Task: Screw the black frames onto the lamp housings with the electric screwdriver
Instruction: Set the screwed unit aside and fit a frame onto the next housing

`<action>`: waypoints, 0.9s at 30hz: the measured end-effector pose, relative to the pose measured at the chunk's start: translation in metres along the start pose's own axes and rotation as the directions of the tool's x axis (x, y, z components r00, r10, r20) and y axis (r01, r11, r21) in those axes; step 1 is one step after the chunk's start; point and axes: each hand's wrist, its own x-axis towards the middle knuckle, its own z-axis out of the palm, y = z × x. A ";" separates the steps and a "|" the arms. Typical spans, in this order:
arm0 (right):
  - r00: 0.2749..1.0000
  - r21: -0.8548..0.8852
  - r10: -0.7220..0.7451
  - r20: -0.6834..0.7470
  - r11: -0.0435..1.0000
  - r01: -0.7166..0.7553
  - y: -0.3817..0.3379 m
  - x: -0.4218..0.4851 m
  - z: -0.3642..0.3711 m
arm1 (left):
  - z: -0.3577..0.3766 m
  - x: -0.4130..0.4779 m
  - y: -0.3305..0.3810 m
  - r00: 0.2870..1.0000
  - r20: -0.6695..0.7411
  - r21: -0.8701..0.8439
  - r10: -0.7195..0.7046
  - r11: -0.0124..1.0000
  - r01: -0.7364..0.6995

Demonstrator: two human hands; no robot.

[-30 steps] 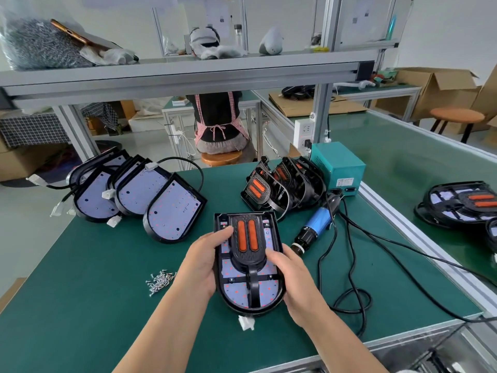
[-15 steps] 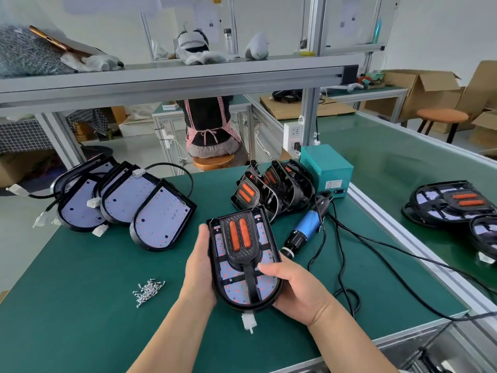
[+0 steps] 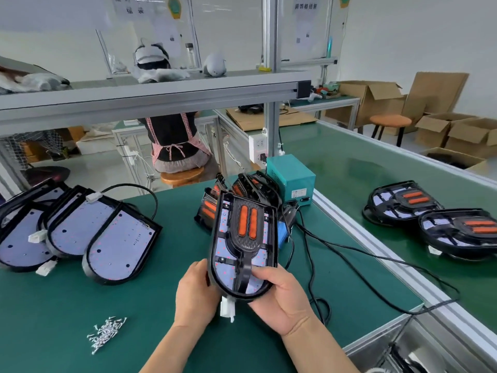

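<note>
In hand: black D-shaped lamp housing (image 3: 223, 247) with a pale LED board, carrying a black plastic frame with two orange bars (image 3: 246, 242). It is held clear of the green counter (image 3: 53, 305), tilted, square end up and away, rounded end toward the person. A white plug (image 3: 227, 308) hangs beneath.

Grip, left hand (image 3: 197, 294): closed on the housing's left rim near the rounded end, thumb on the edge.
Grip, right hand (image 3: 279, 300): closed under the rounded end, thumb laid across the face beside the frame's stem.

Tool: blue-bodied electric screwdriver (image 3: 281, 232), corded, lying on the counter, mostly hidden behind the held housing, in neither hand.
Fasteners: loose silver screws (image 3: 106, 333), a small heap front left, well apart from both hands.
Stock, left: three black housings without frames (image 3: 121, 243), overlapping, boards bare.
Stock, rear: spare black frames with orange bars (image 3: 209, 208), leaning together beside a teal power box (image 3: 291, 176).
Stock, right: two framed housings (image 3: 403, 203) on the far green belt (image 3: 349, 170); their screws are too small to make out.

Status, judged: the frame is seated on the held unit, and whether it is screwed cannot be told. With the driver down, fastening looks pending or just done. At least three housings remain.
</note>
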 end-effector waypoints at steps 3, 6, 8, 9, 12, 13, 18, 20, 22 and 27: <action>0.997 -0.101 -0.073 -0.023 0.992 0.070 -0.008 0.002 0.006 | 0.004 0.004 -0.009 0.998 -0.043 0.011 0.034 0.999 -0.034; 0.990 -0.162 -0.138 -0.040 0.978 0.129 -0.022 0.003 0.014 | 0.007 0.006 -0.014 0.998 -0.037 0.044 0.059 0.997 -0.057; 0.984 -0.159 -0.175 -0.036 0.973 0.167 -0.036 0.002 0.017 | 0.008 0.007 -0.017 0.997 -0.026 0.069 0.078 0.995 -0.076; 0.981 -0.166 -0.192 -0.038 0.969 0.183 -0.044 0.001 0.018 | 0.008 0.008 -0.018 0.996 -0.027 0.072 0.086 0.994 -0.084; 0.966 -0.252 -0.250 -0.069 0.941 0.226 -0.070 -0.003 0.014 | 0.009 0.008 -0.017 0.994 -0.040 0.055 0.101 0.994 -0.099; 0.958 -0.279 -0.274 -0.086 0.929 0.241 -0.077 -0.004 0.012 | 0.009 0.008 -0.017 0.994 -0.044 0.051 0.102 0.994 -0.099; 0.884 -0.331 -0.432 -0.177 0.872 0.360 -0.112 -0.002 -0.002 | 0.011 0.008 -0.019 0.990 -0.059 0.037 0.126 0.992 -0.124; 0.848 -0.338 -0.483 -0.215 0.852 0.400 -0.128 0.004 -0.010 | 0.012 0.008 -0.020 0.989 -0.062 0.033 0.136 0.990 -0.134; 0.821 -0.345 -0.510 -0.258 0.842 0.414 -0.143 0.011 -0.019 | 0.012 0.008 -0.020 0.987 -0.063 0.040 0.147 0.989 -0.144; 0.725 -0.356 -0.548 -0.417 0.833 0.424 -0.172 0.031 -0.048 | 0.013 0.009 -0.019 0.984 -0.085 0.032 0.154 0.988 -0.152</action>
